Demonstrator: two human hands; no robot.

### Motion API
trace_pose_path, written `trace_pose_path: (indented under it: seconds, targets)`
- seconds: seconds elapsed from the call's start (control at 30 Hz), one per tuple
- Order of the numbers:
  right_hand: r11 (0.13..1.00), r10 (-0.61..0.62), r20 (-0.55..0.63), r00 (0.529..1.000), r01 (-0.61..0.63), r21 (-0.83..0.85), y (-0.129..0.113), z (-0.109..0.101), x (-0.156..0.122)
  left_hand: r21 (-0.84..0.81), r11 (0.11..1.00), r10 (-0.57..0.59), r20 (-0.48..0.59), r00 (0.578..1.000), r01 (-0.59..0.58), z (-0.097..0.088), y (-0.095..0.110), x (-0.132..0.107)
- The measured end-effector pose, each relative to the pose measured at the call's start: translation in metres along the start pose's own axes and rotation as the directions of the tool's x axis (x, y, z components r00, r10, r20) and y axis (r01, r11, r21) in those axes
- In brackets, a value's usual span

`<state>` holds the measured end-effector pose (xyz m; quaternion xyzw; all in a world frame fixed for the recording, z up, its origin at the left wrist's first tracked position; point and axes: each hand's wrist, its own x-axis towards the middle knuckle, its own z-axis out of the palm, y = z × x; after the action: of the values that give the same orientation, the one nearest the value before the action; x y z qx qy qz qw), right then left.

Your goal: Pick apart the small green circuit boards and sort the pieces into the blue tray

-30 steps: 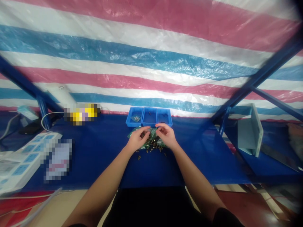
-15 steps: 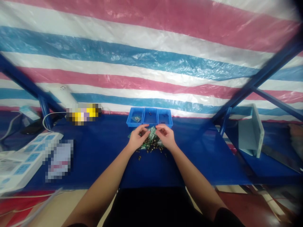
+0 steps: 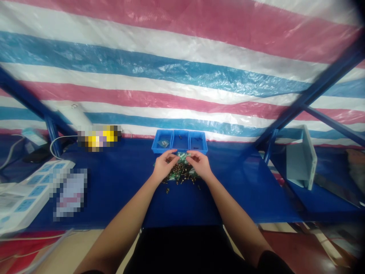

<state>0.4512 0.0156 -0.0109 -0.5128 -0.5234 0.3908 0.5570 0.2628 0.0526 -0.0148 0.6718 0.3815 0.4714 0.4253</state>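
A heap of small green boards and dark brassy parts (image 3: 181,173) lies on the blue table (image 3: 128,190), just in front of a blue three-compartment tray (image 3: 180,141). My left hand (image 3: 162,167) and my right hand (image 3: 201,164) are both over the heap, fingertips pinched toward each other on a small green piece (image 3: 181,155) held between them. The fingers of both hands are curled. Several loose parts lie scattered on the table at the heap's near edge.
A white power strip (image 3: 25,194) lies at the left with a cable behind it. A pale blue box (image 3: 302,158) stands at the right. Blue frame struts (image 3: 308,95) slant on both sides. A striped tarp (image 3: 182,68) hangs behind the table.
Both hands drew closer together over the heap and rose slightly toward the tray, the fingertips now meeting on a small green piece.
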Motion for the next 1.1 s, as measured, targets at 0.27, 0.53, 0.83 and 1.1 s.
trace_pose_path:
  seconds: [0.27, 0.53, 0.83, 1.1]
  targets:
    - [0.999, 0.000, -0.018, 1.000, -0.001, -0.044, 0.0017, 0.0002, 0.0012, 0.073, 0.997, -0.023, -0.068, 0.997, 0.028, 0.0002, -0.0055, 0.0018]
    - [0.997, 0.074, 0.032, 0.997, -0.074, 0.001, 0.0029, 0.0011, 0.0003, 0.031, 1.000, 0.003, -0.105, 0.994, 0.001, -0.0012, -0.0031, 0.0011]
    - [0.998, 0.027, 0.053, 0.998, -0.024, -0.057, 0.0040, 0.0007, 0.0002, 0.133, 0.991, -0.002, -0.086, 0.996, 0.013, -0.0020, -0.0013, 0.0010]
    - [0.991, -0.010, -0.020, 1.000, 0.007, -0.132, 0.0001, 0.0003, -0.0011, 0.219, 0.975, 0.056, -0.089, 0.994, -0.035, -0.0030, -0.0035, -0.0007]
